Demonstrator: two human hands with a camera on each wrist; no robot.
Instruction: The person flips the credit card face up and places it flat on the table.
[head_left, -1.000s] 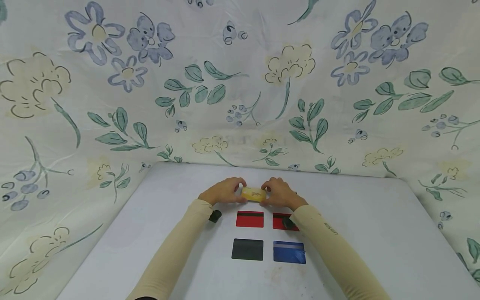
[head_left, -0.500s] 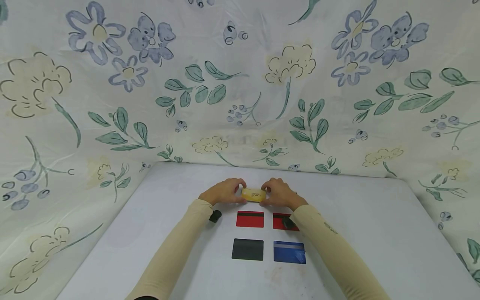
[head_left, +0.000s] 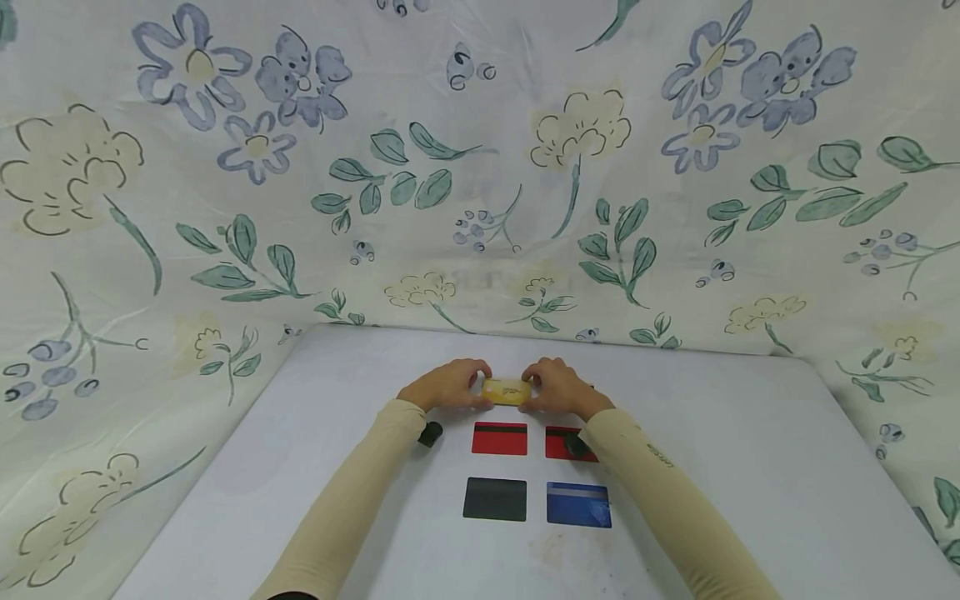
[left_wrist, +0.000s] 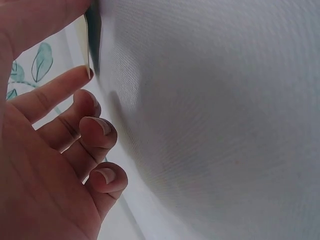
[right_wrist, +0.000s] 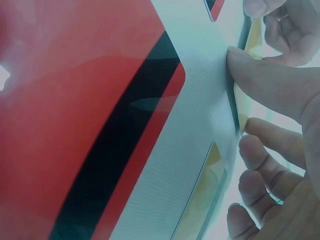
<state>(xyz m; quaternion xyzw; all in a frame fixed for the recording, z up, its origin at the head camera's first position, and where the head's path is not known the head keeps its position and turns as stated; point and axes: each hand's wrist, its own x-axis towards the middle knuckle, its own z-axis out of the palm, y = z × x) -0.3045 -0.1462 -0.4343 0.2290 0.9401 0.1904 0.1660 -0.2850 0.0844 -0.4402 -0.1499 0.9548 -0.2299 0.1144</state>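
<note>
A yellow card [head_left: 506, 392] is held by its two ends between both hands, beyond the red cards in the head view. At its left end my left hand [head_left: 448, 386] pinches it between thumb and index finger. My right hand [head_left: 560, 387] pinches the right end in the same way. The left wrist view shows the card [left_wrist: 84, 42] almost edge-on, the other fingers of that hand loosely curled below it. In the right wrist view, the card [right_wrist: 241, 105] stands tilted at the thumb and index fingertip; whether its lower edge touches the table I cannot tell.
On the white table [head_left: 300, 467] lie a red card [head_left: 500, 438], a second red card [head_left: 558, 443] partly under the right wrist camera, a black card [head_left: 495, 499] and a blue card [head_left: 579, 505]. Another yellow card [right_wrist: 200, 200] lies near the right hand. A floral cloth [head_left: 480, 167] rises behind.
The yellow card and both hands have sunk very slightly toward the near side. Both hands keep their pinch, and the cards on the table have not moved.
</note>
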